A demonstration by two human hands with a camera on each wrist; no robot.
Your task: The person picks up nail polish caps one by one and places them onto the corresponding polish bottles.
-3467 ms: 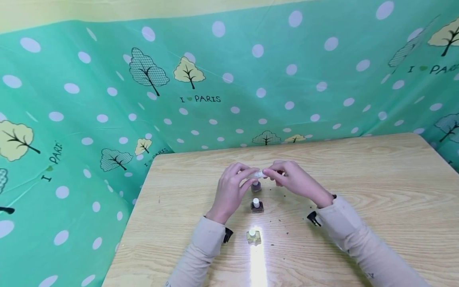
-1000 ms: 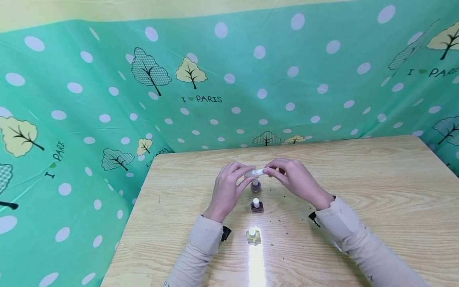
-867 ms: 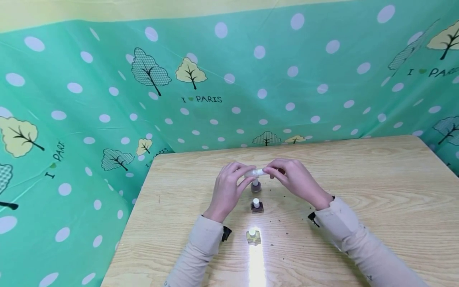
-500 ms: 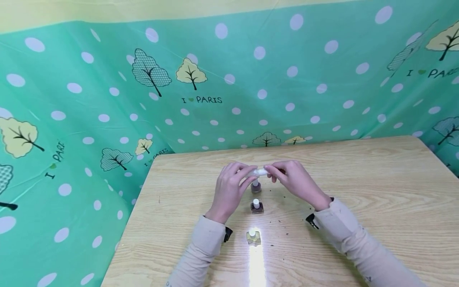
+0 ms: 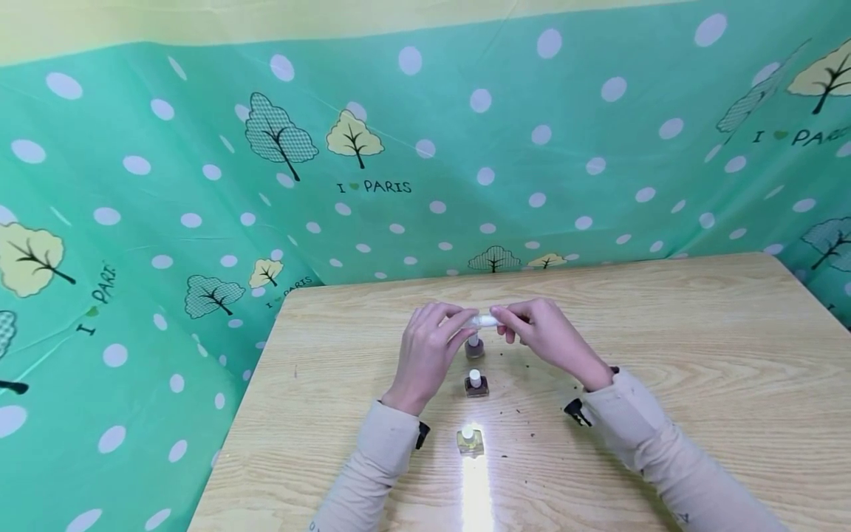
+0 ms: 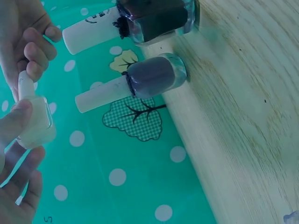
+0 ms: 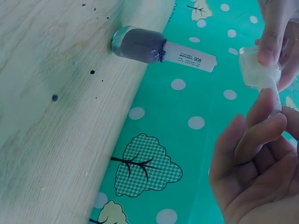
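A nail polish bottle (image 6: 39, 123) with milky pale content is held sideways above the table between both hands. My left hand (image 5: 425, 351) grips its glass body between thumb and fingers. With thumb and fingers, my right hand (image 5: 545, 332) pinches its white cap (image 7: 271, 91), which is on the bottle neck. Just below the hands stands a mauve nail polish bottle (image 5: 474, 349), partly covered by the held one in the head view. Nearer the person stand a dark nail polish bottle (image 5: 476, 386) and a clear yellowish one (image 5: 470, 443), all upright with white caps.
The wooden table (image 5: 332, 414) carries several small dark specks (image 5: 504, 456) right of the bottle row. A bright light reflection lies in front of the yellowish bottle. A green dotted cloth (image 5: 425, 148) hangs behind and to the left of the table.
The held bottle has gone from slightly tilted to nearly level, and my right fingers have shifted round its cap. Both hands stay in nearly the same place; the standing bottles have not moved.
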